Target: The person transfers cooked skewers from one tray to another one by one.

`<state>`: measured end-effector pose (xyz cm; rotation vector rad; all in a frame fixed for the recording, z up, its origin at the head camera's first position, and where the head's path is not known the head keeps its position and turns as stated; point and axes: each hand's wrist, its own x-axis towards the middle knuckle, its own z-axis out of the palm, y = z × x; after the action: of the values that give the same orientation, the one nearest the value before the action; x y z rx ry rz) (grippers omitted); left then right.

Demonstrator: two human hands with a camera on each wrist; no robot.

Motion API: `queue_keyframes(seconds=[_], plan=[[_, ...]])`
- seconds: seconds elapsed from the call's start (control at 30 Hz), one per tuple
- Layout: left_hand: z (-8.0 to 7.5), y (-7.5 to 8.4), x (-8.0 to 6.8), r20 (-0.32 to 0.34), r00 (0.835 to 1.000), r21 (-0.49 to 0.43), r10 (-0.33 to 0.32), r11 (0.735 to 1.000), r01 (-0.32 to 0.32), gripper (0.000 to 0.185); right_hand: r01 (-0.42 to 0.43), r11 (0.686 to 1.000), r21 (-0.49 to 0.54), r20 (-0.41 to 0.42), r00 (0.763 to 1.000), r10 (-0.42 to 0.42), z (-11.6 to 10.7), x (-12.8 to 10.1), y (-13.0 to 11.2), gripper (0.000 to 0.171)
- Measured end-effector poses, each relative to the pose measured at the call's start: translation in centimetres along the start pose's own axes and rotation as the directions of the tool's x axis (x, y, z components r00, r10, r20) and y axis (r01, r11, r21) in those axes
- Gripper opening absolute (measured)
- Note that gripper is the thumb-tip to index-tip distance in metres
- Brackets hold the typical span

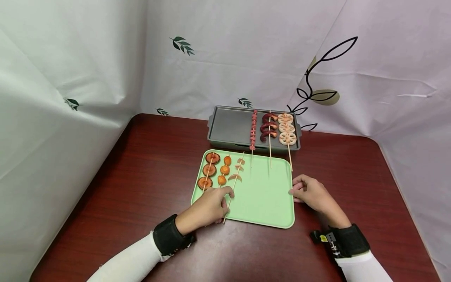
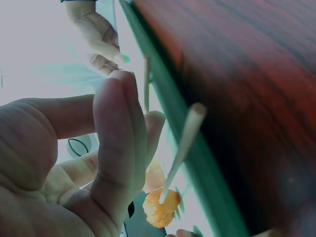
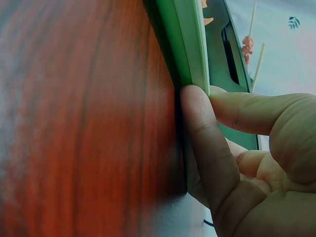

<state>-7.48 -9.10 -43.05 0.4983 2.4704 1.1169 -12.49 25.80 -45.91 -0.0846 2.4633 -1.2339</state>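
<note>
Pick-up stage: my left hand [image 1: 208, 207] pinches the stick of a skewer [image 1: 234, 181] lying on the green tray [image 1: 267, 203] — my right hand [image 1: 310, 192] grips the tray's right edge, steadying it. Next, I judge, a level lift toward the grey grill pan [image 1: 230, 127].

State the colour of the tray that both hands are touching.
The tray is pale mint green, clearest in the head view.
</note>
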Motion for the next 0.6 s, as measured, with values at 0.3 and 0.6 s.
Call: queue_keyframes(seconds=[0.3, 0.6], plan=[[-2.5, 0.4, 0.0, -0.14, 0.989, 0.032, 0.039, 0.999, -0.034, 0.022, -0.001, 1.0, 0.0, -0.003, 1.0, 0.001, 0.0, 0.0, 0.1, 0.033], [-5.6, -0.4, 0.8, -0.365, 0.931, 0.012, 0.014, 1.0, -0.01, 0.011, -0.003, 1.0, 0.007, -0.001, 1.0, 0.003, 0.0, 0.0, 0.0, 0.034]])
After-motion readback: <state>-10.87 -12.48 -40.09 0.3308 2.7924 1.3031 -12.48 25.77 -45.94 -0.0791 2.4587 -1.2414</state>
